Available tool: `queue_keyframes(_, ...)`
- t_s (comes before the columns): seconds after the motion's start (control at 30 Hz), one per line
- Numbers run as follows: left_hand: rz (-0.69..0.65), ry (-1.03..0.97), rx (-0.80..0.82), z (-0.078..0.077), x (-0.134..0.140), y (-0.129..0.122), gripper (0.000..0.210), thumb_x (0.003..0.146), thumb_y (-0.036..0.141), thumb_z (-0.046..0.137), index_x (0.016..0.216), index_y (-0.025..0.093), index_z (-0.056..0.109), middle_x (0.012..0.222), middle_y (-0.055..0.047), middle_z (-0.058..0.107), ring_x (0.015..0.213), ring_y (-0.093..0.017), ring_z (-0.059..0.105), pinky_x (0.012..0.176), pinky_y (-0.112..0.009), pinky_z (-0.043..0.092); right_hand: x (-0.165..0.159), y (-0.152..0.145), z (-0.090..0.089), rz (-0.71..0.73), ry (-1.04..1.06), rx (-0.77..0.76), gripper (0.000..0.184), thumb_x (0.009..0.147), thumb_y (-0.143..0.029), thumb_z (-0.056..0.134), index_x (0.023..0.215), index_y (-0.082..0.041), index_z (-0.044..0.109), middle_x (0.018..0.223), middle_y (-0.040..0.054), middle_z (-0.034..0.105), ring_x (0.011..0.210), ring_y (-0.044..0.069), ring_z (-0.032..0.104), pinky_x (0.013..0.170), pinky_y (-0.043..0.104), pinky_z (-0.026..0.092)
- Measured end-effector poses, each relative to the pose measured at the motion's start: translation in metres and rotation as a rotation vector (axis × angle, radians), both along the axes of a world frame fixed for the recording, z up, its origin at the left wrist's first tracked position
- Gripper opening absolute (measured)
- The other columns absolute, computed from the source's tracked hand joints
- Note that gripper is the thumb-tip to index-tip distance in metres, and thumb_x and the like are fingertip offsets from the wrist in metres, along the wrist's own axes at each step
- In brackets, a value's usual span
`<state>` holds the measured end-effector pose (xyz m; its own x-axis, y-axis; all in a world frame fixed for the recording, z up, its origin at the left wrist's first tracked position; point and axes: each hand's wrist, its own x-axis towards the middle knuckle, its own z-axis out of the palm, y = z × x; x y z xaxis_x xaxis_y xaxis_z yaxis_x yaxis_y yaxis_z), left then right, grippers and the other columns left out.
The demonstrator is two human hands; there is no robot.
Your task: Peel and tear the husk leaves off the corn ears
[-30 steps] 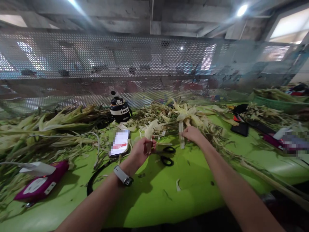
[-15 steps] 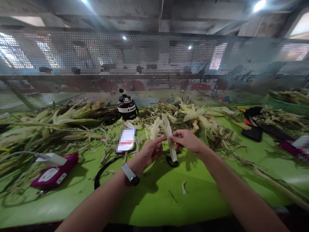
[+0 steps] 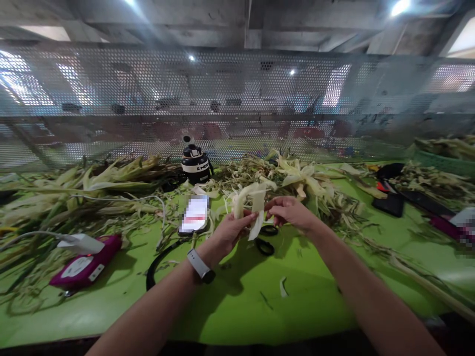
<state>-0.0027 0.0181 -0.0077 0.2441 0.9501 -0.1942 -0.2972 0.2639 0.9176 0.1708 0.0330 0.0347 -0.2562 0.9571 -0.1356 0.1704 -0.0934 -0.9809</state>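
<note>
In my left hand (image 3: 234, 230), thumb and fingers pinch a pale strip of corn husk (image 3: 257, 217), with more pale husk curling over behind it. My right hand (image 3: 287, 211) is just to the right of the strip, fingers bent and a little apart, and I see nothing in it. Whether its fingertips brush the husk is hard to tell. Below the hands, black scissor handles (image 3: 265, 247) rest on the green table (image 3: 293, 316); the blades are hidden. A watch is on my left wrist.
A phone (image 3: 194, 215) leans left of my hands, with a black bottle (image 3: 196, 165) behind it. Husk piles (image 3: 122, 178) line the back. A magenta power strip (image 3: 87, 262) with white charger stands left. A perforated screen (image 3: 237, 99) closes off the far side; a green basket (image 3: 441, 160) stands right.
My right hand has come off the husk strip and moved slightly right. The strip, upright before, now bends over at the top in my left hand, and more of the scissor handles shows.
</note>
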Motion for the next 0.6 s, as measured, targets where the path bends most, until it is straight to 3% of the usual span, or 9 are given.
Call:
queue_keyframes(0.2,0.016,0.029,0.026,-0.0008,0.0004,-0.0008,0.026,0.057,0.028,0.081,0.071,0.014,0.064,0.065,0.0,0.065,0.055,-0.008,0.056,0.049,-0.019,0.039,-0.0039,0.0006,-0.005,0.038,-0.086,0.005,0.001,0.069,-0.014,0.062,0.068,-0.014,0.062,0.056,-0.0017,0.065,0.036,0.006,0.054,0.032,0.013,0.034)
queue_keyframes(0.33,0.0,-0.02,-0.005,0.002,0.0019,-0.0025,0.024,0.058,0.026,0.081,0.072,0.013,0.066,0.066,-0.002,0.067,0.056,-0.01,0.058,0.049,-0.019,0.041,-0.0054,-0.0006,-0.0058,0.056,-0.064,-0.01,0.008,0.067,-0.009,0.056,0.064,-0.012,0.063,0.056,-0.0017,0.066,0.036,0.006,0.055,0.034,0.013,0.035)
queue_keyframes(0.6,-0.057,-0.083,-0.032,-0.0032,-0.0013,0.0028,0.023,0.065,0.027,0.077,0.081,0.013,0.068,0.075,-0.006,0.071,0.06,-0.011,0.062,0.051,-0.019,0.046,-0.0002,-0.0013,0.001,0.095,-0.003,-0.009,0.012,0.066,-0.017,0.056,0.062,-0.01,0.065,0.056,0.0021,0.069,0.033,0.005,0.053,0.033,0.013,0.032)
